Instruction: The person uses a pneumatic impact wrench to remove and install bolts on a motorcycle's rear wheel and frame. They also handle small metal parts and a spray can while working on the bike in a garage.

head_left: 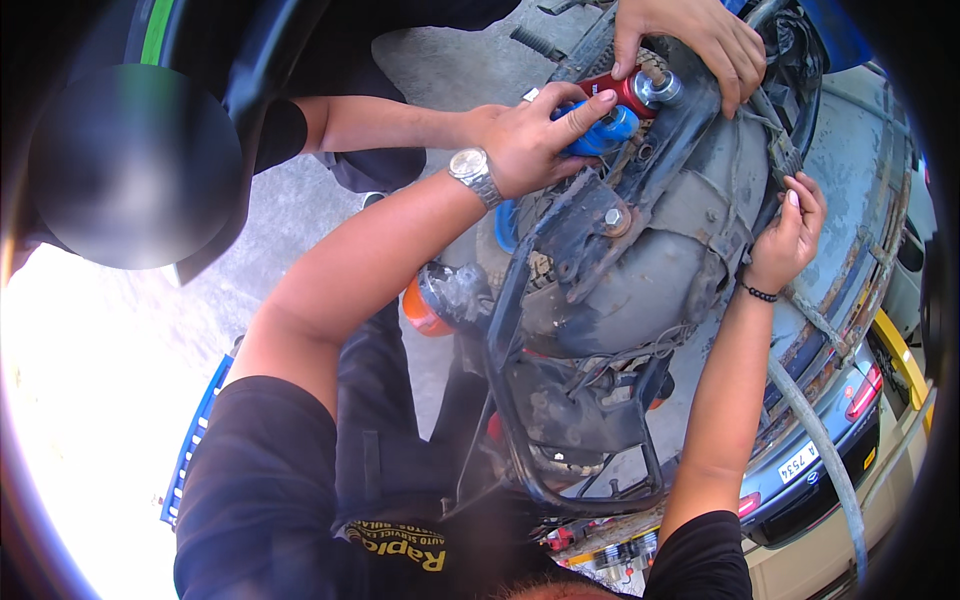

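A motorcycle's rear end fills the middle, with its dark frame [510, 300] and dusty grey rear fender [640, 290]. My left hand [525, 140], with a steel watch at the wrist, is closed around a blue cylindrical part [610, 130]. Right beside that part lies a red shock absorber [625, 92] with a silver end [660, 88]. Another person's hand [690, 45] reaches over the shock absorber from the top. My right hand [790, 235] is at the fender's far right side, fingers pinched together near a dark ridged piece [785, 155]; what they hold is too small to name.
The other person's forearm [390, 125] comes in from the left and meets my left hand. An orange turn signal [425, 307] sticks out left of the frame. Bent metal tubes [825, 430] and a parked car [815, 475] are at right. A dark round object [140, 165] blurs the upper left.
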A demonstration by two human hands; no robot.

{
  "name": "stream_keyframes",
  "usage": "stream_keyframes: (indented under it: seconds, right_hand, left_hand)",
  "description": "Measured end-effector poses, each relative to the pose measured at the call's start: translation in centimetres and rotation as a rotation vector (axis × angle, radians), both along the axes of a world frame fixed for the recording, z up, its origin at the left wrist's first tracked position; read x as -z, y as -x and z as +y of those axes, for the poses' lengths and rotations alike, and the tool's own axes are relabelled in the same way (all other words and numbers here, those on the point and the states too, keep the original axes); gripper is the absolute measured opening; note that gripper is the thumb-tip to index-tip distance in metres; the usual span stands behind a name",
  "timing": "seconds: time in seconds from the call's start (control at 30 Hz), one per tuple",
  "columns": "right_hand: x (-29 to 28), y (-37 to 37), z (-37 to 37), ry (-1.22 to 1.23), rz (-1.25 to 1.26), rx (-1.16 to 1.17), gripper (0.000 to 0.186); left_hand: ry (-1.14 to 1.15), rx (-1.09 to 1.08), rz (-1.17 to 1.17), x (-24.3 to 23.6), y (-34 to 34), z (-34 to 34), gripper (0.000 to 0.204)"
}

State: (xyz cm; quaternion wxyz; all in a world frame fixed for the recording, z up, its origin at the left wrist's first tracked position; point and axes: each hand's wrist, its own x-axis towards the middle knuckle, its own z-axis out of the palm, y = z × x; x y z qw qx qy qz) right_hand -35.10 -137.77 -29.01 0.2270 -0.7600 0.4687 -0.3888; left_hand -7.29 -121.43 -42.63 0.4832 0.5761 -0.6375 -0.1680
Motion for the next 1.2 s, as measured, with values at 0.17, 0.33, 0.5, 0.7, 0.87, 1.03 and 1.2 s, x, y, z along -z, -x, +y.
stream_keyframes:
  seconds: [0.17, 0.33, 0.5, 0.7, 0.87, 1.03, 1.2]
  right_hand:
    - [0.0, 0.0, 0.0, 0.013, -0.004, -0.011, 0.02]
    - [-0.1, -0.2, 0.0, 0.011, -0.007, -0.004, 0.02]
    - [-0.1, -0.2, 0.1, 0.003, -0.018, -0.013, 0.018]
    - [-0.2, -0.4, 0.1, -0.005, -0.017, -0.013, 0.017]
    - [-0.5, -0.7, 0.5, 0.01, -0.022, -0.023, 0.016]
    - [-0.5, -0.9, 0.7, -0.007, -0.077, -0.04, 0.016]
    - [0.0, -0.6, 0.3, 0.011, -0.16, -0.083, 0.013]
  left_hand:
    - [0.003, 0.045, -0.041, 0.0, 0.1, -0.2, 0.105]
    - [0.013, -0.006, -0.073, 0.1, 0.6, -0.2, 0.101]
    - [0.041, 0.021, -0.115, 0.3, 1.2, -0.6, 0.091]
    - [-0.05, 0.124, -0.062, -0.9, 0.2, -0.6, 0.088]
    - [-0.097, 0.356, 0.017, -3.5, -2.9, -0.9, 0.074]
    - [-0.194, 0.342, 0.06, -7.4, -3.6, -2.9, 0.041]
    - [-0.246, 0.343, -0.425, -11.1, -3.4, -4.3, 0.025]
